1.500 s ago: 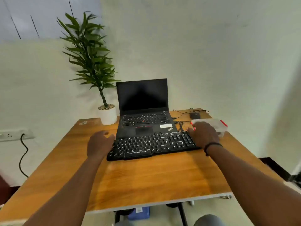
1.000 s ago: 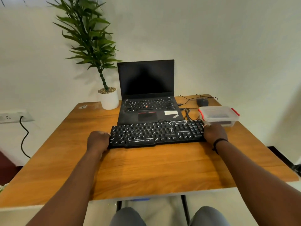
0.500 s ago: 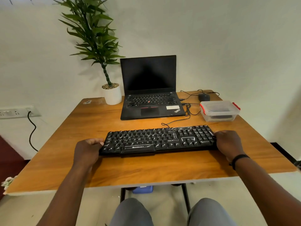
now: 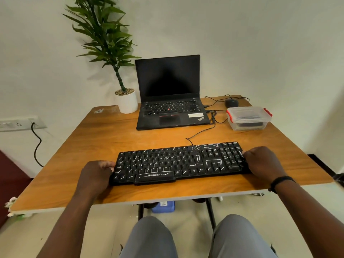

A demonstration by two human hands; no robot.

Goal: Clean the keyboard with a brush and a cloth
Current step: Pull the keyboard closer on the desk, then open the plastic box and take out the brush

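Note:
A black wired keyboard [image 4: 178, 162] streaked with white marks lies near the front edge of the wooden table [image 4: 130, 135]. My left hand [image 4: 96, 173] grips its left end with curled fingers. My right hand [image 4: 262, 161] grips its right end, a black band on the wrist. A clear plastic box [image 4: 248, 118] with red clips stands at the back right with something dark inside. No brush or cloth shows in the open.
An open black laptop [image 4: 169, 101] stands behind the keyboard, a potted plant [image 4: 126, 101] to its left. A black mouse [image 4: 231, 102] and loose cables [image 4: 212, 118] lie beside the laptop. A wall socket [image 4: 18, 123] with a plugged cord is at left.
Both hands went from resting by the keyboard to gripping its ends and pulled it away from the laptop toward the table's front edge. The view tilted down.

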